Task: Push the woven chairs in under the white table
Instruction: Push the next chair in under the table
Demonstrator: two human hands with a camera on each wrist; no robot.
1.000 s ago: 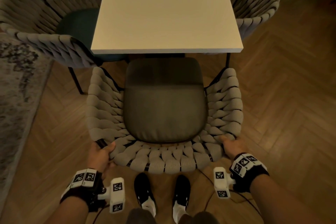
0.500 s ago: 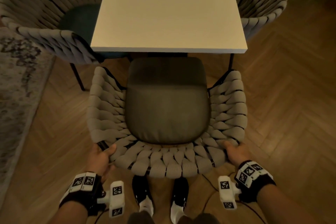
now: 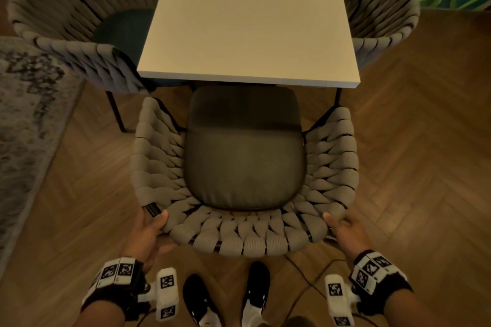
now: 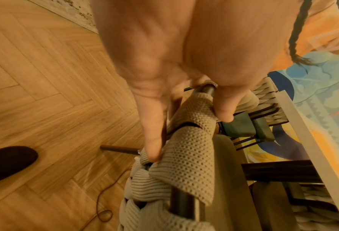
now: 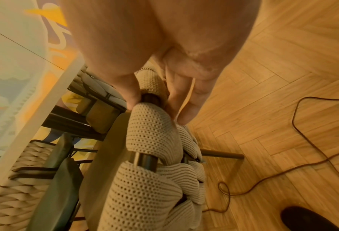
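The white table (image 3: 247,21) fills the top middle of the head view. In front of it stands a woven grey chair (image 3: 244,241) with a dark seat cushion (image 3: 244,154), whose front edge just meets the table's near edge. My left hand (image 3: 159,231) grips the left rear corner of the chair's back rim, and my right hand (image 3: 342,228) grips the right rear corner. In the left wrist view the thumb (image 4: 223,109) and fingers (image 4: 152,140) wrap the woven rim (image 4: 188,148). The right wrist view shows the same hold on the rim (image 5: 150,132).
Two more woven chairs stand at the table's sides, one on the left (image 3: 66,34), one on the right (image 3: 385,16). A patterned rug (image 3: 26,127) lies left on the herringbone floor. A thin cable (image 3: 305,265) trails near my black shoes (image 3: 199,297).
The chair has slid slightly forward, so its seat front now reaches the table's edge. Both hands keep the same hold on the back rim.
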